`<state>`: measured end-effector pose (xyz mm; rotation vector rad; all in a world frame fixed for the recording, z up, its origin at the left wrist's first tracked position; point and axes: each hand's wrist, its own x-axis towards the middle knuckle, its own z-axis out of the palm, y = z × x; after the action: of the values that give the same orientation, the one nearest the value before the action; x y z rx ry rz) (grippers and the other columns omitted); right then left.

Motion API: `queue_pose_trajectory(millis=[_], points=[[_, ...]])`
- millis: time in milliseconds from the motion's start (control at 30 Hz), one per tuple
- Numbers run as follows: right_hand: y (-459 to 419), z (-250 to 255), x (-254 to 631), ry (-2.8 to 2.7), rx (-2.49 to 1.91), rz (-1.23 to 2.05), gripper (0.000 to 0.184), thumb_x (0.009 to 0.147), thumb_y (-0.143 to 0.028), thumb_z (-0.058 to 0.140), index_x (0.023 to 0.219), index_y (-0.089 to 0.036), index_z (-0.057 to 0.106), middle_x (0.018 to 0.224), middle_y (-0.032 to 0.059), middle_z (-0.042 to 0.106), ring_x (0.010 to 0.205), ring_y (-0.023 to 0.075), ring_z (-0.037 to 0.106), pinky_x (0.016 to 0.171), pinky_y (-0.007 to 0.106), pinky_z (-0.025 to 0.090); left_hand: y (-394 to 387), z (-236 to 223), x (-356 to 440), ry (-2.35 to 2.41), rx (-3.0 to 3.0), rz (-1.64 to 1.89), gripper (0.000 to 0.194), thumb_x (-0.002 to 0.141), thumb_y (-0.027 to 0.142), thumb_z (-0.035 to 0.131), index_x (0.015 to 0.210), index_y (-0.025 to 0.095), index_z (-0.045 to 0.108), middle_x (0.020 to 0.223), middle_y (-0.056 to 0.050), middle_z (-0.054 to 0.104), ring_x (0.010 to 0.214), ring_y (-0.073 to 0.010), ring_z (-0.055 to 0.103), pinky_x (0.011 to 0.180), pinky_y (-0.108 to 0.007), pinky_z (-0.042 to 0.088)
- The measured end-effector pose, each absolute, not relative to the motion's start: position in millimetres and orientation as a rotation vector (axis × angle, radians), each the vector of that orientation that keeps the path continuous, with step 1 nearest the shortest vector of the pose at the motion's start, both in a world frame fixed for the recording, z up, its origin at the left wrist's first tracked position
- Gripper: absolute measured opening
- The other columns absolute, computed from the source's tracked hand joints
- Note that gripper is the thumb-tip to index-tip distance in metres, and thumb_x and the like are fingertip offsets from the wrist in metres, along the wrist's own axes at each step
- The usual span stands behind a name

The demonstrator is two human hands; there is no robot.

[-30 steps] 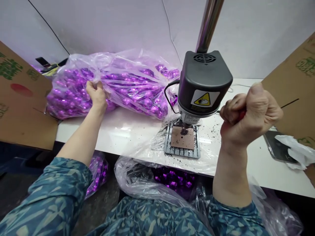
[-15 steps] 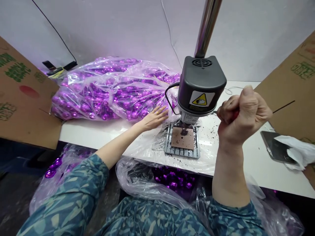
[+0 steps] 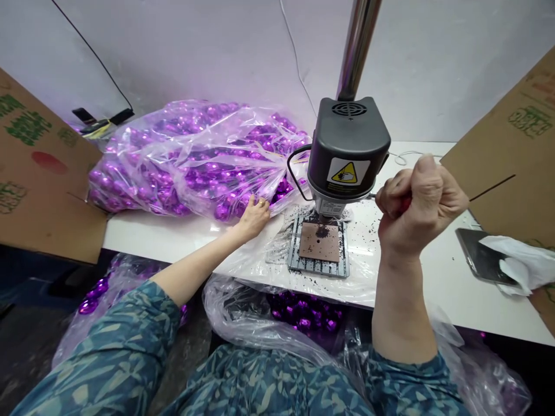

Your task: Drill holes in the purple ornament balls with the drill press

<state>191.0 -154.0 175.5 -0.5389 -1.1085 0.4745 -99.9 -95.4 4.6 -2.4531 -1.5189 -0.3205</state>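
Machine (image 3: 349,136) | yellow warning triangle (image 3: 346,174) | right hand (image 3: 420,202) clenches handle (image 3: 404,204) | left hand (image 3: 254,219) curled, hold unclear

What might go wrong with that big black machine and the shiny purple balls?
The left hand touches the plastic bag of purple balls near its open-looking end, so some might roll out. The drill press bears a hand-warning sticker, and the right hand grips its red handle; reaching underneath could hurt.

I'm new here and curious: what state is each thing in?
Left hand: at the big bag, grip unclear
Right hand: closed around something red
Big bag: lying, filled with purple balls
Machine: upright, running or not unclear
Brown plate: flat, strewn with dark bits
Phone: flat, partly covered by paper
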Motion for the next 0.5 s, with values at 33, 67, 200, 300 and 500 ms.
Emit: queue_pose_trajectory(millis=[33, 67, 200, 300, 500], points=[[-154, 175, 191, -1.112, -0.532, 0.473, 0.046, 0.09, -0.041, 0.064, 0.051, -0.02, 0.052, 0.043, -0.0053, 0.033, 0.038, 0.0052, 0.031, 0.039, 0.026, 0.021, -98, 4, -100, -1.557, -2.409, -0.285, 0.038, 0.084, -0.002, 0.048, 0.094, 0.015, 0.081, 0.109, -0.021, 0.076, 0.126, -0.0404, 0.061, 0.115, -0.072, 0.04], [-154, 175, 191, -1.114, -0.527, 0.472, 0.046, 0.09, -0.04, 0.064, 0.051, -0.02, 0.052, 0.043, -0.0054, 0.033, 0.037, 0.005, 0.03, 0.039, 0.025, 0.021, -100, 4, -99, -1.599, -2.377, -0.242, 0.039, 0.084, -0.001, 0.047, 0.095, 0.014, 0.081, 0.107, -0.022, 0.076, 0.125, -0.0407, 0.062, 0.114, -0.073, 0.04], [-154, 174, 192, -1.119, -0.522, 0.465, 0.046, 0.09, -0.039, 0.064, 0.051, -0.02, 0.052, 0.042, -0.0057, 0.033, 0.037, 0.0051, 0.033, 0.039, 0.025, 0.023, -103, 12, -90, -1.763, -2.367, -0.058, 0.035, 0.089, 0.004, 0.049, 0.094, 0.011, 0.083, 0.101, -0.024, 0.078, 0.118, -0.0416, 0.064, 0.112, -0.072, 0.038], [-153, 174, 194, -1.115, -0.512, 0.474, 0.045, 0.089, -0.04, 0.067, 0.051, -0.019, 0.054, 0.042, -0.0059, 0.035, 0.036, 0.0057, 0.034, 0.038, 0.026, 0.023, -116, 17, -93, -1.763, -2.36, 0.047, 0.035, 0.095, 0.009, 0.049, 0.097, 0.01, 0.084, 0.102, -0.025, 0.078, 0.119, -0.0412, 0.064, 0.112, -0.068, 0.039], [-152, 174, 193, -1.114, -0.49, 0.459, 0.047, 0.089, -0.038, 0.066, 0.049, -0.018, 0.052, 0.041, -0.006, 0.036, 0.036, 0.0055, 0.034, 0.039, 0.027, 0.023, -157, 11, -124, -1.737, -2.276, 0.075, 0.033, 0.099, 0.018, 0.052, 0.092, 0.015, 0.084, 0.102, -0.021, 0.078, 0.119, -0.0399, 0.063, 0.111, -0.065, 0.043]])
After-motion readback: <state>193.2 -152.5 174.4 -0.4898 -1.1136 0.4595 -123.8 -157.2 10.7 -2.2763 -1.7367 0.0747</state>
